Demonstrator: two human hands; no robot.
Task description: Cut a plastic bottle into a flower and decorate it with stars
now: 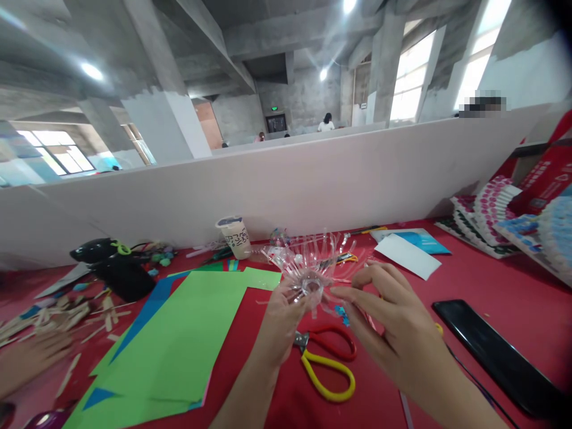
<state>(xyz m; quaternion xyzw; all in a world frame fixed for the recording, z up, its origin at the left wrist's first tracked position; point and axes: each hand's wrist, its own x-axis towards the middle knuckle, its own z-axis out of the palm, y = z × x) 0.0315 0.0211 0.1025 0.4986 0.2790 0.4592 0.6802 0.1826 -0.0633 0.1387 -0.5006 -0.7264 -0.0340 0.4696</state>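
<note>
My left hand [282, 319] grips a clear plastic bottle piece [311, 285], its round neck facing me and its wall cut into many thin strips that fan outward. At its right side my right hand [391, 310] has its fingers drawn together on one of the strips; the exact contact is hard to make out. Below the piece lie scissors [329, 372] with one red and one yellow handle, the blades partly hidden by my left hand. Small blue star shapes [342, 314] lie between my hands.
Green paper sheets [179, 333] cover the left of the red table. A black bottle [120, 271], wooden sticks [53, 316] and another person's hand [40, 354] are farther left. A paper cup [235, 237] stands behind. A phone [491, 351] and white card [407, 256] lie right.
</note>
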